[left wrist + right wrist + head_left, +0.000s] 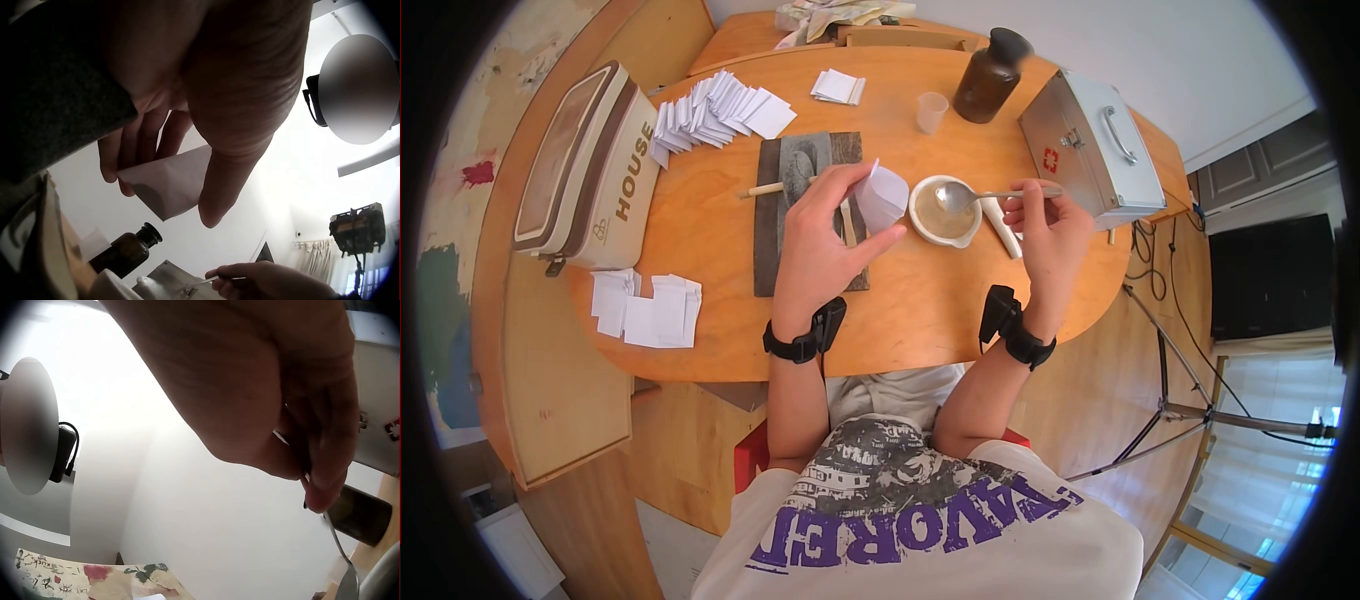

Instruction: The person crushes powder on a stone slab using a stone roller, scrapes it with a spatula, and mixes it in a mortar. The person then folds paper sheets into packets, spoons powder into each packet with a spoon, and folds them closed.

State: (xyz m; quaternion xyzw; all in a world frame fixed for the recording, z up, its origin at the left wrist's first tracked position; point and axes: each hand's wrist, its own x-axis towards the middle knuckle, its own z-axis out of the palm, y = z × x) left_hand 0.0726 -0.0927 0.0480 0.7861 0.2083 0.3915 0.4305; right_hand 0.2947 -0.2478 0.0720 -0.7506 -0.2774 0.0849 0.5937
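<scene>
My left hand (812, 235) holds a small folded white paper pouch (882, 198) between thumb and fingers, its mouth spread. In the left wrist view the paper pouch (172, 184) spans from the thumb to the fingertips. My right hand (1055, 240) pinches the handle of a metal spoon (998, 194). The spoon's bowl lies over a white mortar (942, 241), which contains something pale beige. Spoon bowl and mortar are just right of the pouch. A white pestle (1000, 230) lies beside the mortar, partly hidden by the right hand.
Behind the left hand lies a dark board (769, 220) with a grey stone piece (820, 148) and a wooden stick (763, 189). A clear cup (931, 112), brown bottle (985, 85) and metal case (1090, 150) stand beyond. White papers (725, 108) and a beige box (590, 180) are left.
</scene>
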